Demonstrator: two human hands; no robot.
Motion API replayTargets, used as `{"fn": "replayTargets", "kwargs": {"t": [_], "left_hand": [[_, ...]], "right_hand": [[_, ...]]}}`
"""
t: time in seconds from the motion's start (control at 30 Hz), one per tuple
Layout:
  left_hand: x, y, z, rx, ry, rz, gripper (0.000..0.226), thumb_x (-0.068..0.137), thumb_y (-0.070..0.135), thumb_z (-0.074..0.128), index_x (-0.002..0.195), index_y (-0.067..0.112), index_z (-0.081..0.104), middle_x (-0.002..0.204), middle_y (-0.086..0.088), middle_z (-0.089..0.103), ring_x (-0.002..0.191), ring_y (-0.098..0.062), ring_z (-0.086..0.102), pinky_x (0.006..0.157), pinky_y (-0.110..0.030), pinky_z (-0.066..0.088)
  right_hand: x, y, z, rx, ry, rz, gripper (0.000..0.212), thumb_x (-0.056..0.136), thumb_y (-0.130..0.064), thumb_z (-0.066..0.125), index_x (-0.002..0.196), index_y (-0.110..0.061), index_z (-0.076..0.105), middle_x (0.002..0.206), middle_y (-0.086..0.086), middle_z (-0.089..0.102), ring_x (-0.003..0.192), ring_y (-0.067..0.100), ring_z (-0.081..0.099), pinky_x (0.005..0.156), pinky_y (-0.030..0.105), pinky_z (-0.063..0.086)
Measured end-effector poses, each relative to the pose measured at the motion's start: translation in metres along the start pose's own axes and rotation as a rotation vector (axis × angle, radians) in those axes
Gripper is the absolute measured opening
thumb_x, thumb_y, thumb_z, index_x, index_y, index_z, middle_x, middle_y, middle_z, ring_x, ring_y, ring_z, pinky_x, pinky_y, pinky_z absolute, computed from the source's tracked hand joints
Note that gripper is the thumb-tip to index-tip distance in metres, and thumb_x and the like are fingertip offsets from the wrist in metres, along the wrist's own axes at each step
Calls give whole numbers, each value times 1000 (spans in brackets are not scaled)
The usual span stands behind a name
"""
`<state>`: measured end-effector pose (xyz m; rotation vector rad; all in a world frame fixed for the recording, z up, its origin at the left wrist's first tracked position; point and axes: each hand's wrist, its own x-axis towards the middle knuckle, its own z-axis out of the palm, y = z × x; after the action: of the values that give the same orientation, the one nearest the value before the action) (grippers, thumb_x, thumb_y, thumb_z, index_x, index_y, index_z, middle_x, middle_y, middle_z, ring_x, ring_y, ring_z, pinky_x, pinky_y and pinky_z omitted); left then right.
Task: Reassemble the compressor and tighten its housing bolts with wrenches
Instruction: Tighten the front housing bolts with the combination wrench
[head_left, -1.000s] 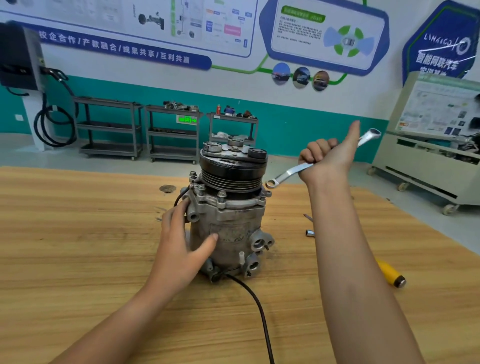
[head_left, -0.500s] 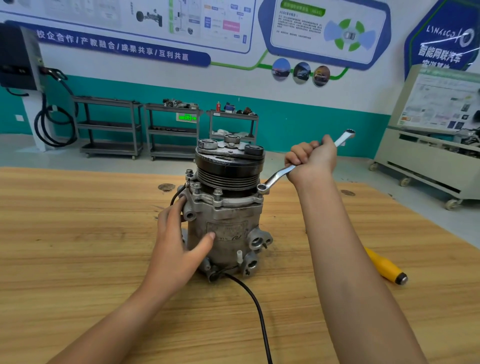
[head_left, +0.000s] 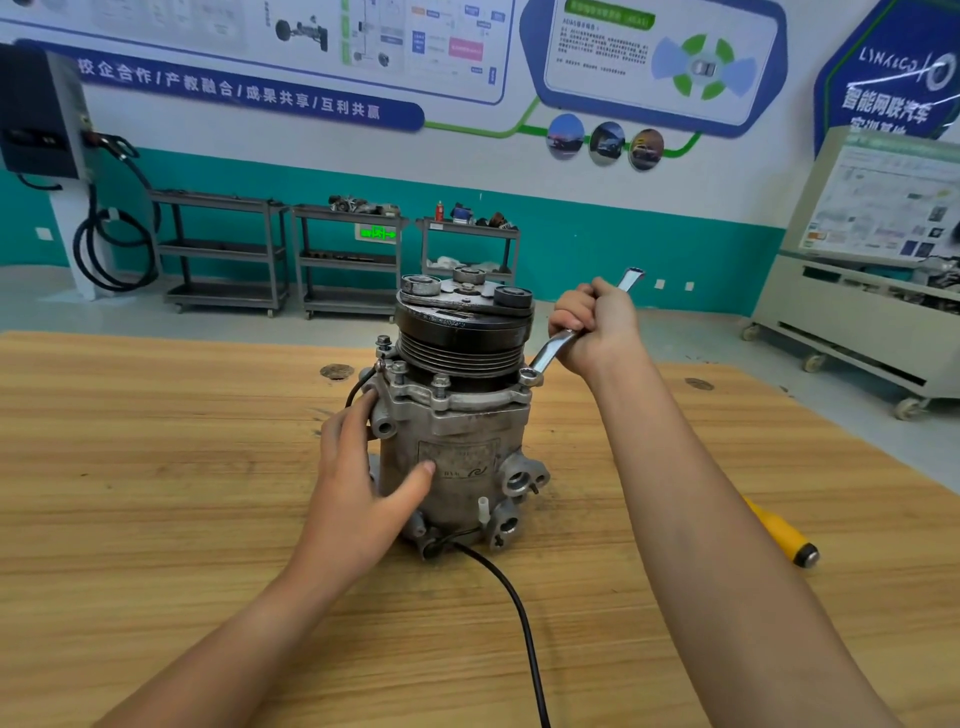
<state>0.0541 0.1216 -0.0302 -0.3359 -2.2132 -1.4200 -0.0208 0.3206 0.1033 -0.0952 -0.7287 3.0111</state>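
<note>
A wooden table (head_left: 156, 519) fills the lower part of the view. On the left, the person's left hand (head_left: 358, 483) lies against the side of the compressor (head_left: 457, 441). Its fingers are straight and spread up toward the flange, and the thumb presses on the front face. The hand seems to brace the body so it will not twist under the wrench's pull.

The compressor stands upright at the middle of the table. A grooved black pulley (head_left: 462, 332) sits on top, and a black cable (head_left: 519, 623) trails from the base toward the viewer. Several bolts (head_left: 440, 384) stand around the housing flange (the front ones show their heads clearly).

At the flange's right corner, the ring end of a silver wrench (head_left: 553, 353) sits over a bolt head, and the shaft rises up and to the right. The right hand (head_left: 597, 327) grips the shaft in a closed fist, with the far end poking out above the knuckles. The grip is well out from the bolt, probably for leverage. Whether that bolt is snug cannot be told.

Farther right, a yellow-handled tool (head_left: 779, 535) lies on the table, partly hidden behind the right forearm.
</note>
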Motion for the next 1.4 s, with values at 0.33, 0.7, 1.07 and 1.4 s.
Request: {"fn": "replayTargets", "kwargs": {"t": [0.33, 0.7, 1.07, 1.4], "left_hand": [[0, 1, 0, -1, 6, 7, 79, 80, 23, 70, 145, 24, 24, 127, 16, 27, 114, 6, 28, 100, -23, 29], [-1, 2, 1, -20, 16, 3, 79, 81, 21, 69, 145, 22, 23, 129, 11, 28, 114, 4, 30, 102, -27, 32], [-2, 2, 4, -25, 37, 5, 79, 81, 21, 69, 145, 22, 24, 126, 13, 27, 112, 6, 29, 102, -27, 33], [-1, 1, 3, -31, 38, -5, 80, 80, 22, 70, 146, 23, 23, 131, 8, 30, 115, 2, 30, 104, -31, 34]], "right_hand": [[11, 12, 11, -141, -57, 102, 38, 103, -24, 34, 68, -11, 40, 32, -7, 24, 22, 4, 21, 25, 14, 16], [-31, 4, -22, 85, 175, -371, 30, 100, -11, 30, 70, -13, 36, 36, -7, 24, 27, 8, 22, 31, 16, 23], [-92, 51, -19, -165, 220, -1131, 16, 101, -14, 31, 86, -18, 36, 53, -7, 37, 45, 8, 40, 49, 24, 43], [-103, 99, -33, -773, -167, -1644, 25, 96, -9, 30, 120, -11, 36, 66, 3, 52, 66, -4, 51, 67, 9, 43]]}}
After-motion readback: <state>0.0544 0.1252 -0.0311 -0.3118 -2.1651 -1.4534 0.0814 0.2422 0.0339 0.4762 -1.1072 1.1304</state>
